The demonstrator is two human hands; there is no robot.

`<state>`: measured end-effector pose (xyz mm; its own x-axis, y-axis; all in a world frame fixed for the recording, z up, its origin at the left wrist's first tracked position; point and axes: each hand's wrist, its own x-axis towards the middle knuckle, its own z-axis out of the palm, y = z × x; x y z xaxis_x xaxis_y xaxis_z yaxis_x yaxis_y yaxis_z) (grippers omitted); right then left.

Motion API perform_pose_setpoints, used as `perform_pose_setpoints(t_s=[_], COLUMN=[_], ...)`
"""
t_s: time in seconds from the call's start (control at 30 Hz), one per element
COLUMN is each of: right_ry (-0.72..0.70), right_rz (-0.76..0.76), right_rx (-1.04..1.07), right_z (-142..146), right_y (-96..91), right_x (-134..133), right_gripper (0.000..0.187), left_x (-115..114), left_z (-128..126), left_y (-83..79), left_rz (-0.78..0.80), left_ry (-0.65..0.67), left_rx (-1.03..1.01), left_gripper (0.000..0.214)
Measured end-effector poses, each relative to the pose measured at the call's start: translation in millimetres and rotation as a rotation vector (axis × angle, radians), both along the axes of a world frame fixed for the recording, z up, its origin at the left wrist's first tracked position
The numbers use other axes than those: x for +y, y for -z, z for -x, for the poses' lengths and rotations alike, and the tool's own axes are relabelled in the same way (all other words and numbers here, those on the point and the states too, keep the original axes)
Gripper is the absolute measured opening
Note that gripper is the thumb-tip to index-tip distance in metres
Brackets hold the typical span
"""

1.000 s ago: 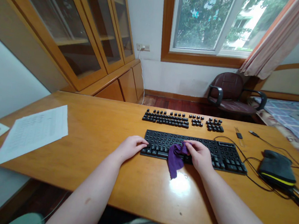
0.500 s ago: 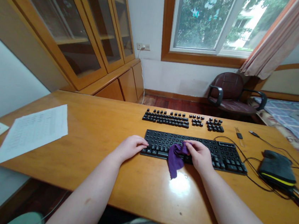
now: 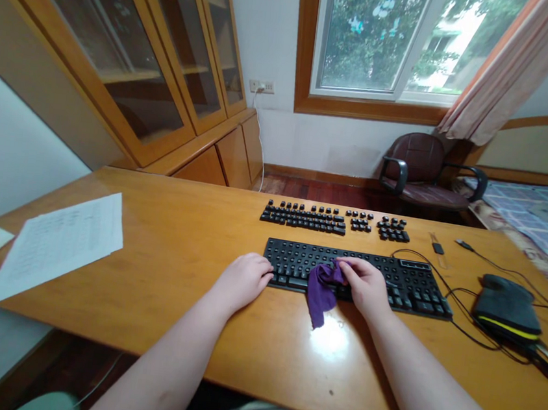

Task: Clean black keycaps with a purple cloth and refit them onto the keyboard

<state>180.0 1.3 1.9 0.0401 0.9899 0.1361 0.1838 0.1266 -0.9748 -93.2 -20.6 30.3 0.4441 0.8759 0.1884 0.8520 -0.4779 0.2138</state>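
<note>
The wooden counter [image 3: 175, 253] leaves a broad stretch of its top to the left of the keyboard [image 3: 297, 260], and a narrower strip between the keyboard's near side and the counter's front edge. The far edge runs well beyond the keyboard. The keyboard lies lengthwise, many of its key positions uncapped, with caps seated mainly along its nearer rows. Well to the keyboard's left, printed papers [image 3: 62, 241] reach the counter's front edge. Just off the keyboard's right end, a dark grey pouch [image 3: 505, 307] and black cable [image 3: 475, 342] narrow the room on that side.

At the keyboard's near left corner, the left hand [image 3: 247, 277] touches with fingers bent and close together; whether it grips or merely rests cannot be told. Over the keyboard's middle, the right hand [image 3: 368, 286] pinches a purple cloth [image 3: 322, 295] between thumb and forefinger, its tail draping past the keyboard's near edge. Loose keycaps [image 3: 302, 220] stand in rows just beyond the keyboard.

Compared with half a second ago, the left hand has shifted inward, covering more of that corner; the right hand and cloth look unchanged.
</note>
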Motion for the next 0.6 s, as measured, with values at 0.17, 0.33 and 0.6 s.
perform_pose_setpoints(t_s=[0.17, 0.33, 0.6], right_ry=[0.007, 0.011, 0.008], right_rz=[0.004, 0.005, 0.012], right_rx=[0.007, -0.002, -0.007], right_z=[0.8, 1.2, 0.4], right_y=[-1.8, -3.3, 0.1], right_x=[-0.5, -1.0, -0.1], right_gripper=[0.025, 0.025, 0.025], left_x=[-15.1, -21.0, -21.3], left_z=[-18.8, -23.8, -22.8], left_y=[-1.1, 2.5, -0.6], left_rz=[-0.01, 0.069, 0.144], left_ry=[-0.099, -0.155, -0.106], left_rx=[0.161, 0.232, 0.237], left_gripper=[0.02, 0.033, 0.032])
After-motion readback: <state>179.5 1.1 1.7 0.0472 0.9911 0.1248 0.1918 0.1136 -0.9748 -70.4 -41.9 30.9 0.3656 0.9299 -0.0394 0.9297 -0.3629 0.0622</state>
